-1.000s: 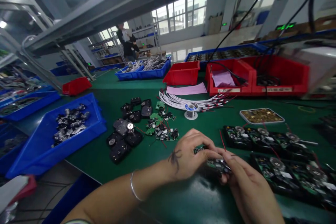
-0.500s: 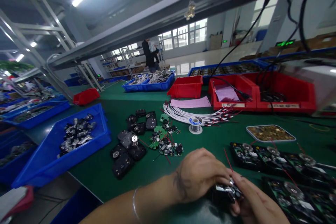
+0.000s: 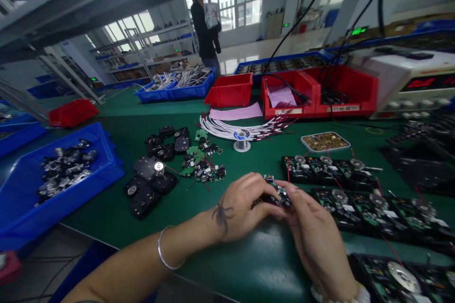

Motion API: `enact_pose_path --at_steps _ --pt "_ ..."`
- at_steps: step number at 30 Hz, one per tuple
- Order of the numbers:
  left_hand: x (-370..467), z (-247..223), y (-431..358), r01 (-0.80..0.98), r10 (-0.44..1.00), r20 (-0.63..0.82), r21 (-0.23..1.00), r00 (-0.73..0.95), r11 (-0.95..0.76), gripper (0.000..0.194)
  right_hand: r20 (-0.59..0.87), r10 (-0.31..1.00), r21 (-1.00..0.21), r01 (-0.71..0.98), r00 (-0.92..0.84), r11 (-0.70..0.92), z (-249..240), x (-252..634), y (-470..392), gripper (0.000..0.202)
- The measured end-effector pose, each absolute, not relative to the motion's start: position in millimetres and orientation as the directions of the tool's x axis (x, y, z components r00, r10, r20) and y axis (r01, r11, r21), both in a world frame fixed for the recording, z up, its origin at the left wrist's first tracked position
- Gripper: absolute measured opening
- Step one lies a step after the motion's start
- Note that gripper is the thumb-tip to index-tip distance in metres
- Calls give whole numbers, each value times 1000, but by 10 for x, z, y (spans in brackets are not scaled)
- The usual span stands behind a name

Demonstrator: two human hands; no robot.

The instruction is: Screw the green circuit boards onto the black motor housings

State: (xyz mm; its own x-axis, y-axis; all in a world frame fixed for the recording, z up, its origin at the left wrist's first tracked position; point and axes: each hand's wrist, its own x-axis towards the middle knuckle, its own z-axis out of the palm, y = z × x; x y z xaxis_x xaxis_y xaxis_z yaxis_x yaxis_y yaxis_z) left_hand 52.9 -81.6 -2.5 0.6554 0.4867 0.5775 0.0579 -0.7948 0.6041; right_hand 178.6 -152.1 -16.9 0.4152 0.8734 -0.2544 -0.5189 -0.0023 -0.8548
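Between my two hands is a small black electronic assembly [image 3: 281, 195] with a circuit board and a red wire standing up from it. My left hand [image 3: 245, 206] grips it from the left, fingers curled over the top and thumb beneath. On the other side, my right hand [image 3: 314, 232] pinches it between thumb and fingers. Much of the part is covered by the fingers. Left of my hands lie loose green circuit boards [image 3: 204, 170] with red wires, and black housings [image 3: 142, 196], some bearing round metal discs. Rows of black units with boards [image 3: 359, 208] stand to the right.
A blue bin [image 3: 88, 203] of metal-and-black parts stands left. Behind are a solder spool [image 3: 242, 144], white cables [image 3: 227, 128], red bins [image 3: 227, 92] and a tray of brass-coloured bits [image 3: 325, 142]. A power unit [image 3: 419, 85] sits at back right. A person [image 3: 204, 33] stands beyond the bench.
My view has shifted right and tilted. Both hands, with the assembly between them, appear further left and higher in the picture, and more of my right hand shows.
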Motion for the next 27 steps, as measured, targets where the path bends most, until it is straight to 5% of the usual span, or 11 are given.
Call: enact_pose_path --at_steps 4,10,12,15,18,27 --pt "567 -34 -961 63 755 442 843 485 -534 27 -222 897 -855 -518 382 9 -167 1762 -1511 34" --pt "478 11 -671 55 734 367 875 572 -481 27 -202 848 -847 -522 490 100 -155 1795 -1509 30" --pt "380 42 -470 268 766 281 821 579 -504 20 -197 835 -854 -509 514 112 -153 1806 -1507 30" --pt "228 35 -264 581 733 126 527 668 -620 7 -222 834 -861 -503 505 76 -156 1809 -1499 32" --pt "137 -38 -237 601 670 45 402 741 -691 6 -230 835 -862 -502 499 63 -167 1804 -1488 34" --pt "125 -104 -395 535 579 -16 405 815 -742 14 -207 841 -881 -470 499 61 -161 1791 -1501 31"
